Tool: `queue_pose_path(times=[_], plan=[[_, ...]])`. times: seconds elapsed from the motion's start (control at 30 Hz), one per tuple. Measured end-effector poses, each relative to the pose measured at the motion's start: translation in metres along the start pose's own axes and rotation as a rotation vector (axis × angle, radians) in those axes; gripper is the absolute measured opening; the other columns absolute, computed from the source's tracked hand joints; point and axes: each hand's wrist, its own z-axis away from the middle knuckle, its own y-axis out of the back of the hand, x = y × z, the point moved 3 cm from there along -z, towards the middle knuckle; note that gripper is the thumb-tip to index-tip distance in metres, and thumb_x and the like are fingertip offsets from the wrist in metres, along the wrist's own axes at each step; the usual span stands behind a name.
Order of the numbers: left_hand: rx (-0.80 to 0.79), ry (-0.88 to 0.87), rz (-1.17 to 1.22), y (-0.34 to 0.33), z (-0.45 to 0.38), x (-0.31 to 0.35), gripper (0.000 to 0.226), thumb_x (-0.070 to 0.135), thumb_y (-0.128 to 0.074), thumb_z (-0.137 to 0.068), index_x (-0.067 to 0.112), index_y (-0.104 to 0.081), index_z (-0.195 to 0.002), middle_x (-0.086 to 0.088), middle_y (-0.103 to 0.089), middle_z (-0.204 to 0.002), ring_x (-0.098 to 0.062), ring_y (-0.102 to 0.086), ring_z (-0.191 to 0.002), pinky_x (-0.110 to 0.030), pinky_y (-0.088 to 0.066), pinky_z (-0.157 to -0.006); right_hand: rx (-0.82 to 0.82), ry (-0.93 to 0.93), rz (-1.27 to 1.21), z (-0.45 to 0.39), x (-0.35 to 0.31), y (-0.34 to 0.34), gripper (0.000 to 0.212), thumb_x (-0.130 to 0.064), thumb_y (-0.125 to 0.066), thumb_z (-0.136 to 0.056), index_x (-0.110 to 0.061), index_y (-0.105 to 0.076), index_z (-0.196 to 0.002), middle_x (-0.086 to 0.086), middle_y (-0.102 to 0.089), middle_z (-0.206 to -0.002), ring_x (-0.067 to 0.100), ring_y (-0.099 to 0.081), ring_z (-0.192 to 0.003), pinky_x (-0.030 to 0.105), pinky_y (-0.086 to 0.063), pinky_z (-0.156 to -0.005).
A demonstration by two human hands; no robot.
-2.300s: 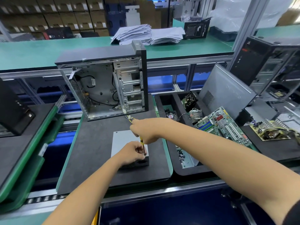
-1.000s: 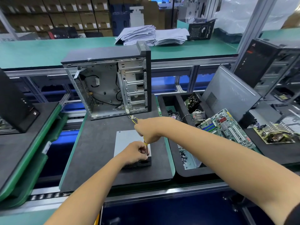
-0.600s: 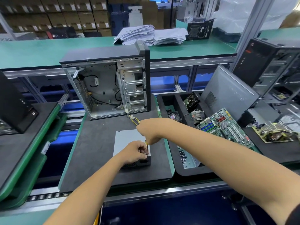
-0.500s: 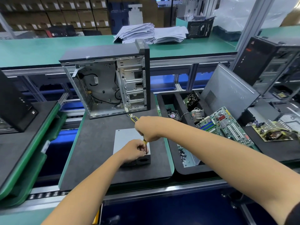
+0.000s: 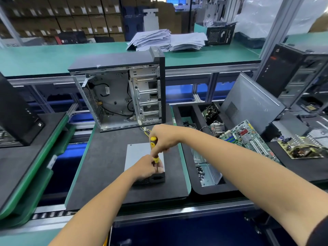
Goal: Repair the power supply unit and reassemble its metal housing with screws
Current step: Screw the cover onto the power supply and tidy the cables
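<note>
Where the green bench runs across the back with paper stacks on it, one open computer case stands upright on a dark foam mat, side panel off, cables loose inside. One grey side panel leans at right behind a black compartment tray; a green motherboard lies tilted across the tray's far end, and small dark screws sit in its near compartment. One power supply unit, grey metal housing, lies flat on the mat, in front of the case and near the mat's right edge. One right hand, fingers curled round the handle of a yellow-and-black screwdriver, held nearly upright over the unit's near right corner. One left hand, fingers closed about the screwdriver's lower shaft, resting on the unit. Tip hidden.
</note>
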Motion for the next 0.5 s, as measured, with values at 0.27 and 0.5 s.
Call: queue_pose_path(times=[0.27, 0.5], plan=[[0.101, 0.131, -0.195, -0.005, -0.016, 0.011, 0.026, -0.003, -0.061, -0.068, 0.02, -0.054, -0.06, 0.014, -0.057, -0.057, 0.004, -0.05, -0.053, -0.011, -0.036, -0.049, 0.153, -0.284, -0.471, -0.009, 0.072, 0.012, 0.017, -0.017, -0.054, -0.096, -0.007, -0.041, -0.093, 0.018, -0.063, -0.075, 0.017, -0.059, -0.043, 0.021, -0.042, -0.038], [0.043, 0.151, -0.271, -0.004, -0.02, 0.015, 0.024, 0.003, -0.06, -0.073, 0.022, -0.05, -0.063, 0.006, -0.069, -0.072, 0.004, -0.051, -0.054, -0.017, -0.038, -0.051, 0.107, -0.513, -0.349, -0.044, 0.109, -0.033, 0.02, -0.024, -0.043, -0.101, -0.01, -0.028, -0.101, 0.014, -0.052, -0.077, 0.024, -0.046, -0.049, 0.029, -0.039, -0.045]])
